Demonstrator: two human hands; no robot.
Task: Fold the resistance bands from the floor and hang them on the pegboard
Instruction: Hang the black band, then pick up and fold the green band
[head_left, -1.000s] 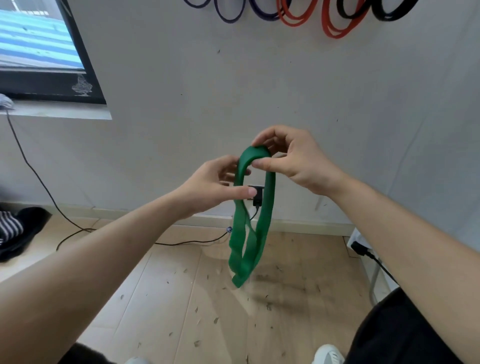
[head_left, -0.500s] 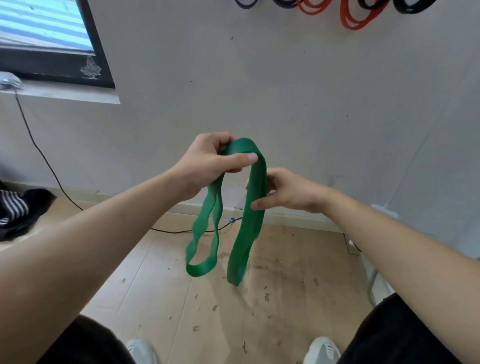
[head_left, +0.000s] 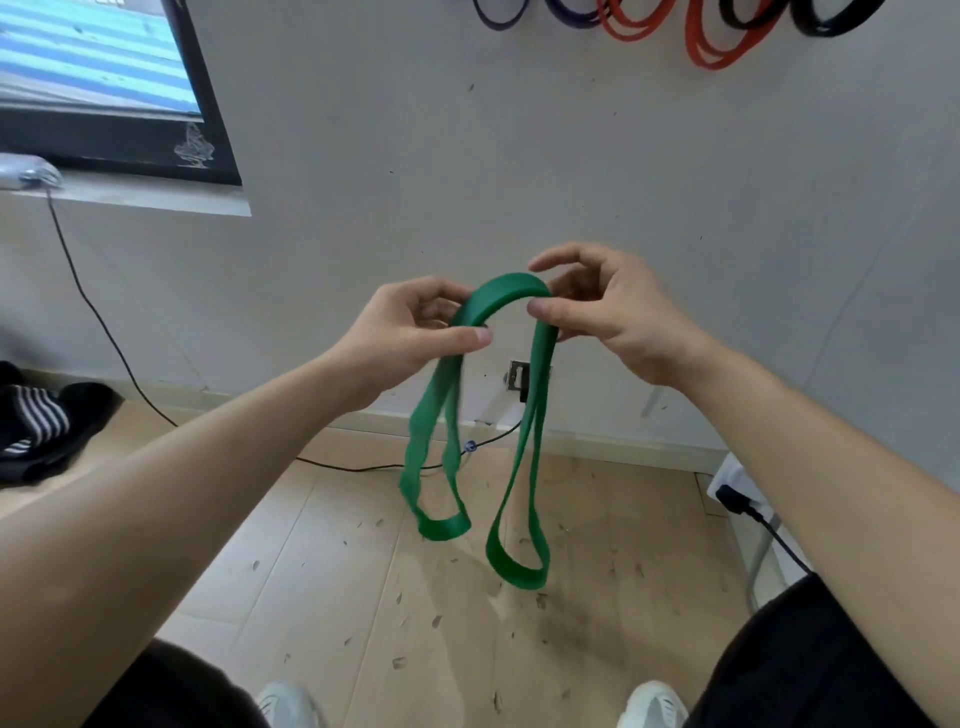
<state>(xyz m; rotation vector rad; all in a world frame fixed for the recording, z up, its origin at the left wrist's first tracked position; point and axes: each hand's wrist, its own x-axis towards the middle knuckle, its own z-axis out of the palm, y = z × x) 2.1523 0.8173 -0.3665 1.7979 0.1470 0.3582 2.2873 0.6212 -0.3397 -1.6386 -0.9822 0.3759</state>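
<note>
Wooden floor, green band draped vertically, both hands pinching top

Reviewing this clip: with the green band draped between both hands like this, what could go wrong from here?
1. The green band is only pinched at its top arch by the left hand and right hand; a slip could drop it and undo the fold.
2. Its two hanging loops end at uneven heights, so the fold may come out lopsided.
3. The loops may twist or tangle when brought together.
</note>
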